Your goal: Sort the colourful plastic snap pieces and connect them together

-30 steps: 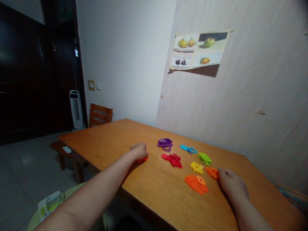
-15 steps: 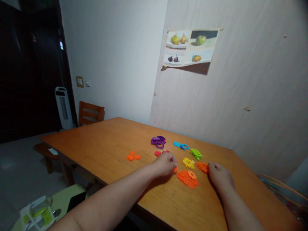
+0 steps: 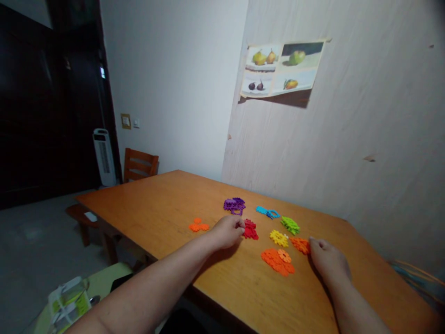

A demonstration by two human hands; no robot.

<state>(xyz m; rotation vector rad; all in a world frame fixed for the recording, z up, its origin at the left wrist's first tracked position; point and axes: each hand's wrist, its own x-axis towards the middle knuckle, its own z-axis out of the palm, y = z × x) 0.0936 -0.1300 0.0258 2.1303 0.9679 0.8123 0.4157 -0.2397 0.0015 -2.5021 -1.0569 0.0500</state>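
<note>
My left hand [image 3: 227, 231] hovers over or rests on the table beside a small red pile [image 3: 250, 229] of toothed plastic pieces. Its fingers are curled together, and whatever they may hold is hidden. To its left lie a few orange pieces [image 3: 199, 226]. My right hand [image 3: 328, 260] is closed at the right edge of a dark orange pile [image 3: 299, 246], thumb side against it. Any piece in its fingers is hidden. A larger orange-red heap [image 3: 276, 262] with a lighter flower-shaped orange disc [image 3: 284, 255] on it lies between the hands.
Purple pieces [image 3: 234, 205], blue pieces [image 3: 267, 212], green pieces [image 3: 290, 225] and yellow pieces [image 3: 278, 238] lie in groups on the wooden table [image 3: 156, 204]. A chair [image 3: 141, 164] stands beyond its left end. A stool [image 3: 114, 271] holding a clear container [image 3: 67, 301] is at lower left.
My left hand has moved left, away from the orange-red heap, uncovering the red pile. The orange piece seen at its fingertips is out of sight. My right hand stays by the dark orange pile.
</note>
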